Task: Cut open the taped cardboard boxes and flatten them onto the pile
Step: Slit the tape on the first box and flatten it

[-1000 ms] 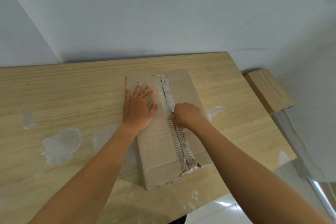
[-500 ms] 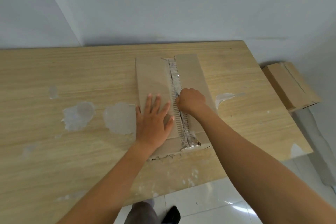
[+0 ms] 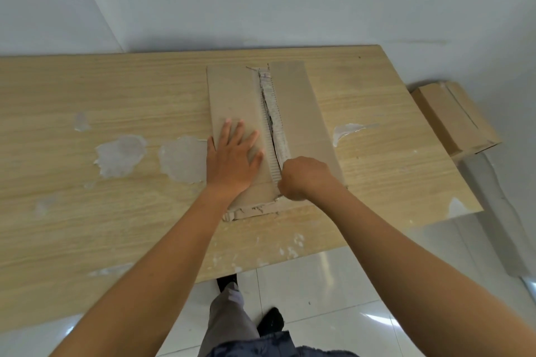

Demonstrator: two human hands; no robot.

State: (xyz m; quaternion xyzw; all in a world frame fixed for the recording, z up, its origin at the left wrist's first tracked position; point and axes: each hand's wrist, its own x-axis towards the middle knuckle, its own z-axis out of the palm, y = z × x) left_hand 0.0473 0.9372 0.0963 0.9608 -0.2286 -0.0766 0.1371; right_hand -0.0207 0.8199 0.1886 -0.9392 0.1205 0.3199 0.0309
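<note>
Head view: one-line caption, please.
Left hand presses the cardboard box; right hand, curled, at the near end of its taped seam.

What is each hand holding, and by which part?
The left hand holds nothing; it presses flat on the cardboard box. The right hand is curled at the cut seam, but anything in its grip is hidden.

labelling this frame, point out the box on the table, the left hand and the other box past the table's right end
box on the table [image 3: 298, 113], head view, its bare right flap
left hand [image 3: 232, 159], head view, back of the hand
other box [image 3: 452, 116], head view, its middle
</note>
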